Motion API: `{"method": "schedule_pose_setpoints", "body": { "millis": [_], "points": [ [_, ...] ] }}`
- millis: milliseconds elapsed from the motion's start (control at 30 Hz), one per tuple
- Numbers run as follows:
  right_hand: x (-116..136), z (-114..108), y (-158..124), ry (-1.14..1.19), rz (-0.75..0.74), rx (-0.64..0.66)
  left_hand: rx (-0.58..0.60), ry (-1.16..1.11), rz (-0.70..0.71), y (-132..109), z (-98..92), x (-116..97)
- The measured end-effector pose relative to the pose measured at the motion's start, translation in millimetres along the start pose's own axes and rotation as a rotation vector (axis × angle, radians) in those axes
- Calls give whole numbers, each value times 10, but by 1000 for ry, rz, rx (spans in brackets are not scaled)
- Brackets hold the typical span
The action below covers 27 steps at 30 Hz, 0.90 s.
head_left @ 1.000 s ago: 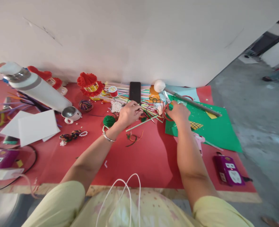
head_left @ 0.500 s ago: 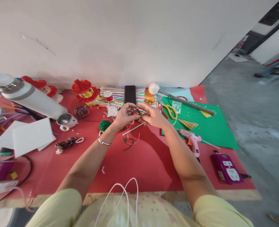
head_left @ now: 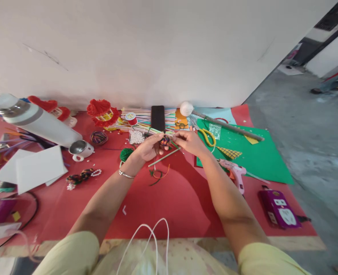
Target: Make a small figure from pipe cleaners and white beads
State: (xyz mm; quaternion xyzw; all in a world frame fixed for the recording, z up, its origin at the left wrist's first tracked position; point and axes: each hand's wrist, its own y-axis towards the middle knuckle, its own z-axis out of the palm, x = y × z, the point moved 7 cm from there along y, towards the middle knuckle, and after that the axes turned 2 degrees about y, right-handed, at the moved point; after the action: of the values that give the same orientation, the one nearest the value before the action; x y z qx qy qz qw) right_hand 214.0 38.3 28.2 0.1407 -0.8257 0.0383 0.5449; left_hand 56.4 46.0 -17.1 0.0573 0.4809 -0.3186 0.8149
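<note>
A small multicoloured yarn bundle [head_left: 165,140] sits in my left hand [head_left: 149,148], gripped between thumb and fingers with the palm turned partly up. Just to its right, my right hand [head_left: 190,142] has thumb and fingertips pinched together close to the bundle; what they hold is too small to make out. Below the hands a pale green straw [head_left: 164,157] lies slantwise on the red table cover [head_left: 169,202]. Loose yarn ends [head_left: 156,174] lie nearer to me. A green yarn ball [head_left: 126,154] rests beside my left wrist.
Behind the hands are a black phone [head_left: 158,117], straws [head_left: 142,114], white beads [head_left: 136,136] and a thread spool [head_left: 131,118]. To the right lie yellow-handled scissors [head_left: 208,138], a pink glue gun [head_left: 235,172] and a purple socket box [head_left: 280,210]. A bottle [head_left: 43,122] and steel cup [head_left: 81,149] occupy the left.
My right hand has shifted slightly right and its fingers have drawn together. My left hand has turned palm up, showing more of the yarn bundle. The view has tilted slightly.
</note>
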Motion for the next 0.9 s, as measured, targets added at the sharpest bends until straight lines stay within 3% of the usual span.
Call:
{"method": "schedule_pose_setpoints", "body": {
  "millis": [300,567,767,900],
  "points": [
    [-19,11,26,-37,-72,-35,5,-47,-81,7,14,11],
    [-63,4,35,-136,-76,-109,-1,100,48,-56,-7,-87],
    [1,17,-10,44,-88,-40,-44,189,93,-51,-50,-96],
    [14,12,-27,35,-113,-66,-73,243,115,-38,-66,-109]
  ]
}}
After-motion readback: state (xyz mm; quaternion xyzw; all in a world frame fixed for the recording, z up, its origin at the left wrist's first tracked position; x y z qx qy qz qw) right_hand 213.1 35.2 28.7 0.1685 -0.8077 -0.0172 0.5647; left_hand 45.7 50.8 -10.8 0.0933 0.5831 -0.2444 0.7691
